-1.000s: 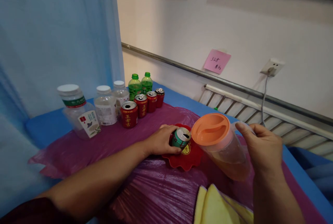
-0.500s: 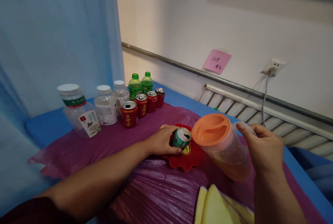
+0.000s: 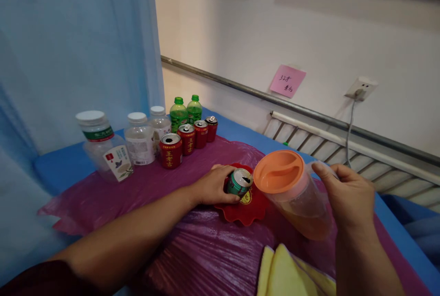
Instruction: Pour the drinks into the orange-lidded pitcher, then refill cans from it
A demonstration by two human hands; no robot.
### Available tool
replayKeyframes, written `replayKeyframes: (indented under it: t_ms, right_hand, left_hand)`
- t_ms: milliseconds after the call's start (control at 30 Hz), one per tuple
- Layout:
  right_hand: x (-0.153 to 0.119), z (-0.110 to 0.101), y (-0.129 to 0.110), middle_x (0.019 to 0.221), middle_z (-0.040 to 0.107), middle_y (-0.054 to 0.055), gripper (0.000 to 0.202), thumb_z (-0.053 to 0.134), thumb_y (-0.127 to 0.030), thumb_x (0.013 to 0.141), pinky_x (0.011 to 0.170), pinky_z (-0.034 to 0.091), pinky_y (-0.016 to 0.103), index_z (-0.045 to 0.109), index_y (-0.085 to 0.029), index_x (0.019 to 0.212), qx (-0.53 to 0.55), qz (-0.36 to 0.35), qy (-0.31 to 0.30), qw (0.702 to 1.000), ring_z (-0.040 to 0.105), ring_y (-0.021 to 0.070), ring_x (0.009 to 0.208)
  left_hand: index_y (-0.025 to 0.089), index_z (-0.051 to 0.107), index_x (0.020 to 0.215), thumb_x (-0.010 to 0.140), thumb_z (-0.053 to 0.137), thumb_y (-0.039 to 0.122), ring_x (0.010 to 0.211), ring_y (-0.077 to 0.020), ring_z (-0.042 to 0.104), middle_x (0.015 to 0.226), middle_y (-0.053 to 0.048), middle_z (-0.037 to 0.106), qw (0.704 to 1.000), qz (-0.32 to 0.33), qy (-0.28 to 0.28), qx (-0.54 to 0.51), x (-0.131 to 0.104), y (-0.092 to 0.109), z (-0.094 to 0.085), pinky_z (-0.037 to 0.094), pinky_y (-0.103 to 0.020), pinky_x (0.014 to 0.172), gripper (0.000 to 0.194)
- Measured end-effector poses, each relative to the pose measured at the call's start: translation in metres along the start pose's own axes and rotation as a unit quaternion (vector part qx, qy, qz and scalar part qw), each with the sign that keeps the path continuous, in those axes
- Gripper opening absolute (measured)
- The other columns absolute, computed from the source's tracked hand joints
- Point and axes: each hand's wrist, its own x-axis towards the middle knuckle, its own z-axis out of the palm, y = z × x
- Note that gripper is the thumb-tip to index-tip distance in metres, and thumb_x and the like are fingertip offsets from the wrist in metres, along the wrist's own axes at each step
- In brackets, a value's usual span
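My left hand [image 3: 216, 186] is wrapped round a green can [image 3: 239, 184], whose opened top faces up, over a red scalloped dish [image 3: 247, 211]. In my right hand [image 3: 350, 190] is the handle of a clear plastic pitcher [image 3: 305, 213] with an orange lid [image 3: 280, 171]. The pitcher leans toward the can, its spout side right beside the can's rim, and holds brownish liquid. Whether liquid is flowing cannot be made out.
Several red cans [image 3: 171, 151] stand in a row at the back left, beside clear jars with white lids [image 3: 139, 142] and two green-capped bottles [image 3: 178, 115]. A yellow cloth [image 3: 288, 273] lies in front on the purple plastic sheet [image 3: 206, 245]. Behind is a radiator [image 3: 326, 149].
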Motion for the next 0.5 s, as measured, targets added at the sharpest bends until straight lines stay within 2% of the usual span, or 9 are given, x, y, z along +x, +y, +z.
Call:
replayKeyframes:
  t_ms: [500]
  right_hand:
    - [0.0025,0.0003,0.0070,0.054,0.036,-0.006,0.052,0.075,-0.065,0.068,0.053,0.026,0.028,0.052,-0.020,0.053,-0.005,-0.002,0.004,1.000,0.034,0.0110,0.056]
  left_hand:
    - [0.026,0.063,0.129,0.069,0.084,0.044,0.118,-0.0329,0.062,0.130,-0.005,0.070,1.000,0.003,0.002,0.003,-0.0004,-0.0005,0.0005,0.039,-0.043,0.106,0.067]
